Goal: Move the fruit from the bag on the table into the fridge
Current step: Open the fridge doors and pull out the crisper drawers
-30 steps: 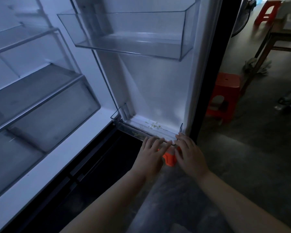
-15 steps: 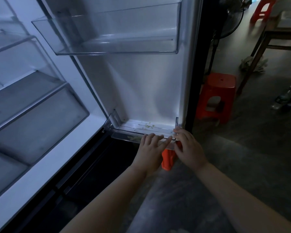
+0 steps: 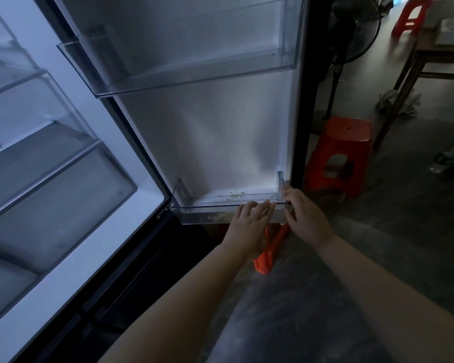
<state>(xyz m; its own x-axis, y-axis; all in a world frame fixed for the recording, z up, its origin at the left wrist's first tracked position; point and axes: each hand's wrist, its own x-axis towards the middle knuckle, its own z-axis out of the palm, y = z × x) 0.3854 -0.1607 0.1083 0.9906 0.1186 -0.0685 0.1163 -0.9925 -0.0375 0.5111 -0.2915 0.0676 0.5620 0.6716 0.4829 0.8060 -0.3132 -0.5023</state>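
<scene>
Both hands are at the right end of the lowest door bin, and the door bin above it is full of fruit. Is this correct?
Not quite. In the head view the upper door bin is empty; no fruit shows in it. The rest holds: the left hand and the right hand are both at the right end of the lowest door bin.

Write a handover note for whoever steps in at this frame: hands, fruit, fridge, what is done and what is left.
Left hand and right hand: both empty, fingers resting on the front rim of the lowest door bin.
Fridge: door open, shelves and upper door bin bare.
Fruit and bag: not in view.
Done: no fruit visible inside.
Left: fetch the fruit and load it.
</scene>
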